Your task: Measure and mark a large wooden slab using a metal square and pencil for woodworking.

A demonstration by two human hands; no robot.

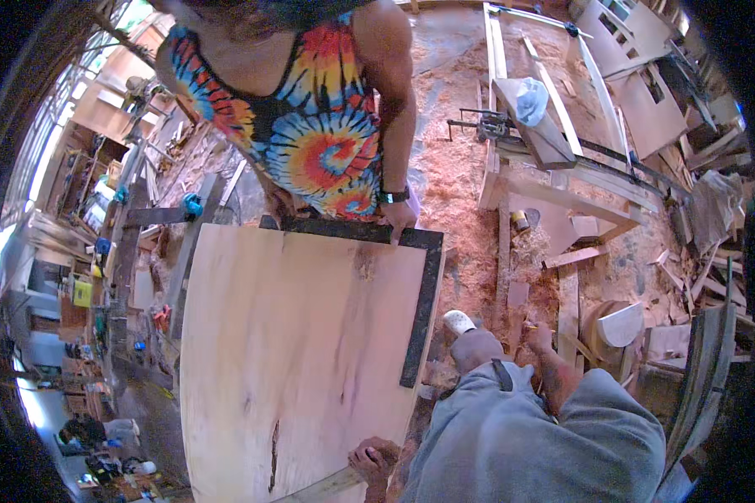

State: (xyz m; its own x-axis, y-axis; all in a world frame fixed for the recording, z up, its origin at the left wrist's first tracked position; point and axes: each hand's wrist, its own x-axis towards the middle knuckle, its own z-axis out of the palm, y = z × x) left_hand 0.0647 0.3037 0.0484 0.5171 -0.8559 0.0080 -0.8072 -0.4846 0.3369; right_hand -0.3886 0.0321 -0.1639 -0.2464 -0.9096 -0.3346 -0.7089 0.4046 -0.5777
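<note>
A wide, pale wooden board (302, 327) with a dark crack and stains lies before me. At its near edge my left hand (374, 460) grips the end of a flat wooden strip (327, 485), which runs out of view at the bottom. My right hand (542, 342), low beside my legs, holds a thin yellow stick, likely a pencil (531, 326). A black L-shaped square (420, 308) rests along the board's far and right edges. A co-worker's two hands (397, 217) touch its far arm.
The co-worker in a tie-dye top (327, 138) stands across the board. Shavings (453, 188) cover the floor. At the right are a wooden frame (566, 195) with a clamp (492, 124), and offcuts (623, 324). Timber and tools crowd the left; another person (100, 434) is there.
</note>
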